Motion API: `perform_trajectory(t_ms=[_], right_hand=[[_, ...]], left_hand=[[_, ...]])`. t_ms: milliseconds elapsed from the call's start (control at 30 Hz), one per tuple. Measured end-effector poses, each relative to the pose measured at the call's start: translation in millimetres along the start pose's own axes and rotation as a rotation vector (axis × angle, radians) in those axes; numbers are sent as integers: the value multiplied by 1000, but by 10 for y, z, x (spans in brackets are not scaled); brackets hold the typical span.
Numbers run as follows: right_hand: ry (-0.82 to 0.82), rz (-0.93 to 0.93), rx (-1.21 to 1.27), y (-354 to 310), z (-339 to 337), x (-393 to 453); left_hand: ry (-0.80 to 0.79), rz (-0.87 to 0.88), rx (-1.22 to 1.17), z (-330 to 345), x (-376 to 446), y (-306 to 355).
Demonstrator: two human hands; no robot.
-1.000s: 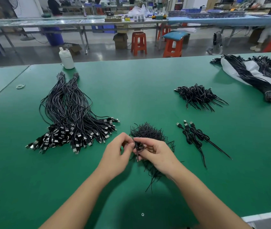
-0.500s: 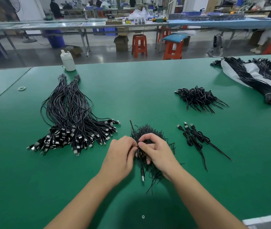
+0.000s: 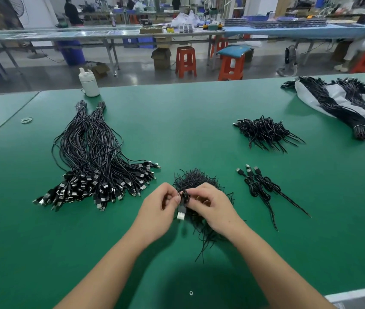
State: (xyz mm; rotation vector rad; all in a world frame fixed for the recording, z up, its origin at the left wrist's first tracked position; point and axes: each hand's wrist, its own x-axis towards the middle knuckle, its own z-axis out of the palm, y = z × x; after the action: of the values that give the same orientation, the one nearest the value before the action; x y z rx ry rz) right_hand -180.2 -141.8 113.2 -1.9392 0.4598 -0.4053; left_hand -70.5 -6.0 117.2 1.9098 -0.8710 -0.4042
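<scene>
Both hands are on 1 short black cable (image 3: pixel 185 197), held just above the green table (image 3: pixel 199 112) at near centre.

- Left hand (image 3: pixel 159 206): fingers curled, thumb and fingertips pinching the left side of the coiled part. Looks like the clamp that stops the loops springing open.
- Right hand (image 3: pixel 212 206): fingers curled, pinching the same coil from the right. Probably working a tie round it; the tie itself is too small to tell.
- Plug (image 3: pixel 181 214) hangs free below the coil, pale end down, clear of the wrap.

Layout reads as a left-to-right flow:
- Loose cables (image 3: pixel 92 170) fan out on the left, plugs all toward the near side, so 1 can be pulled by the plug without tangling.
- Tie pile (image 3: pixel 197 178) sits directly under and behind the hands, so the reach for a tie is short.
- 3 coiled cables (image 3: pixel 259 186) lie side by side just right of the hands, plugs far, tails near. Likely a small count batch.
- Larger finished heap (image 3: pixel 264 132) is further right and far.
- Banded bundles on a white bag (image 3: pixel 310 101) at far right look like incoming stock.
- Bottle (image 3: pixel 89 82) and rubber bands (image 3: pixel 26 119) sit at far left, out of the work zone.

Judgement: mid-tie, coil formed but not yet secured. The risk is the coil loosening if either pinch eases.
</scene>
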Motion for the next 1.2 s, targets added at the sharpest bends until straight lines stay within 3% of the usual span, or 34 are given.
perform_trajectory(t_ms=[133,367,467,533,700,800,1033,1200], right_hand=[[29,31,81,-37,4,-1],[-58,262,381,-28,23,1],[-99,299,470,-12,27,-8],[-105,297,497,-7,30,-14],[-4,211,408,6,47,-9],[23,191,353,28,59,1],[-67,205,331,47,57,-11],[-221,295,563,132,18,-2]], left_hand=[[52,178,150,41,-33,57],[166,619,592,90,-10,-42],[214,737,651,93,17,-132],[227,726,610,95,14,-160],[235,391,261,94,-35,-99],[233,355,193,87,-43,-73],[255,537,376,112,-27,-113],[369,808,520,173,5,-216]])
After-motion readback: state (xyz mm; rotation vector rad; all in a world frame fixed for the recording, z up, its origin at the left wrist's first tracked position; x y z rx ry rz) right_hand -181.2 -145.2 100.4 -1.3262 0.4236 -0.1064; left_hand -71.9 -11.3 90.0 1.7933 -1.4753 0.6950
